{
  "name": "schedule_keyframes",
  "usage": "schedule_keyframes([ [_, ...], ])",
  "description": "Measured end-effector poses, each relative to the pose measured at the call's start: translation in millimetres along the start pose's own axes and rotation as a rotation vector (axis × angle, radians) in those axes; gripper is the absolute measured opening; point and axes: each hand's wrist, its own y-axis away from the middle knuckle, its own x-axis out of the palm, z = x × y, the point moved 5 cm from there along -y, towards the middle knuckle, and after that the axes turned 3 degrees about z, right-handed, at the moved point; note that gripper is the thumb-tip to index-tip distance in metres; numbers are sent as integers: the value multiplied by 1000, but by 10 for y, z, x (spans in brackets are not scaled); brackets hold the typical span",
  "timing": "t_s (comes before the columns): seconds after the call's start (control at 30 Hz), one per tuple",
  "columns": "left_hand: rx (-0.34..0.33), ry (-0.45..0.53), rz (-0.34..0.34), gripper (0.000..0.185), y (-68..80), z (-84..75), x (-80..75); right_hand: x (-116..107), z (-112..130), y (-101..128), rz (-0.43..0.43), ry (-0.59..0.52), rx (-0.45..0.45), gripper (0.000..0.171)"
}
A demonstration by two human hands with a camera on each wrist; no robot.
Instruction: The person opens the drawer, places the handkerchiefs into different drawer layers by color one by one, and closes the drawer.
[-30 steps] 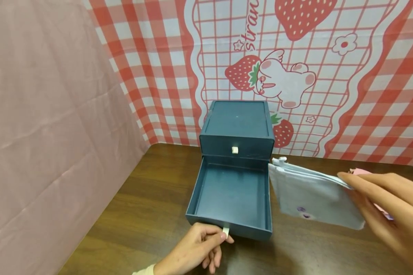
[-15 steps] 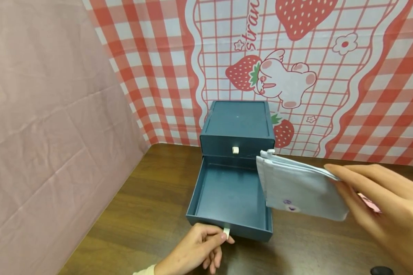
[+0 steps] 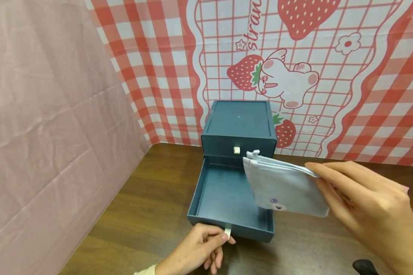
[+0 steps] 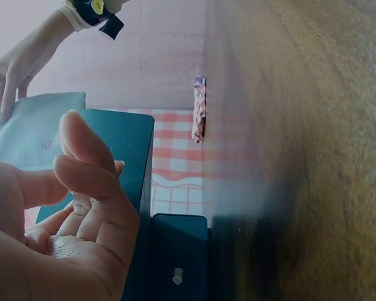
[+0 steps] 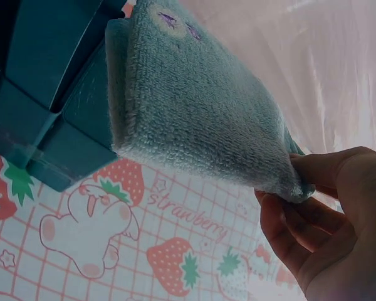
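A dark teal drawer box (image 3: 240, 119) stands on the table with its lower drawer (image 3: 223, 191) pulled out and bare inside. My left hand (image 3: 201, 246) pinches the small white pull tab (image 3: 228, 231) on that drawer's front between thumb and fingers. Up at the right, my right hand (image 3: 365, 198) grips one end of a folded pale blue towel (image 3: 289, 187). The towel hangs above the drawer's right side, apart from its floor. In the right wrist view the towel (image 5: 200, 113) shows terry loops and a purple embroidered patch.
The upper drawer (image 3: 217, 146) is closed, with its own white tab. A black object (image 3: 365, 266) lies at the front right edge. In the left wrist view, a pink patterned item (image 4: 199, 110) lies on the wooden table. A strawberry-print cloth (image 3: 172, 76) hangs behind.
My right hand has carried the towel leftward, from beside the drawer to over its right part. The left hand stays at the tab. The black object has come into view.
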Motion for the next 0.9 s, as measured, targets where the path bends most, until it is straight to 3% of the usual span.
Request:
schedule_keyframes([
  [0.1, 1, -2, 4, 31, 2, 2, 1, -9, 235, -239, -8, 4, -35, 27],
  [0.3, 4, -4, 8, 32, 5, 2, 2, 36, 552, -541, -28, 7, -92, 40],
  [0.9, 9, -1, 10, 32, 7, -5, 1, 291, 738, -687, -21, -88, -121, 34],
])
